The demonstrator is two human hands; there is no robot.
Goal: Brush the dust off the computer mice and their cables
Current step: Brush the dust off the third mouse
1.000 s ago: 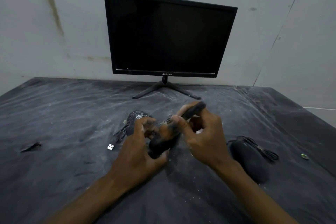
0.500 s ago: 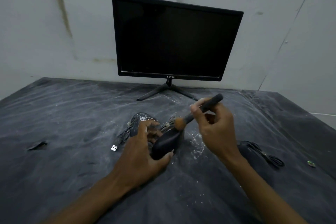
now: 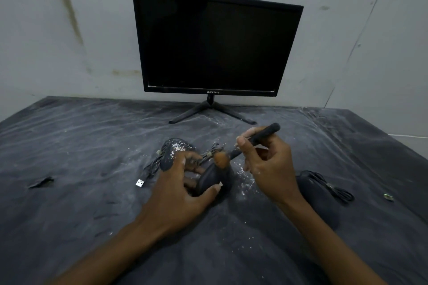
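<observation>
My left hand grips a black mouse tilted up off the dark cloth. My right hand pinches a black-handled brush, and its brown bristles touch the top end of that mouse. A bundled cable runs from the mouse behind my left fingers. A second mouse, speckled with white dust, lies just behind my left hand with its cable and a USB plug. A third mouse with a coiled cable lies right of my right wrist.
A black monitor on a V-shaped stand stands at the back against the wall. White dust flecks lie on the dark cloth. A dark scrap lies at left, a small green object at right.
My right hand has drawn back to the right from the mouse and raised the brush handle. The bristles now rest on the mouse's upper end. The view has shifted slightly.
</observation>
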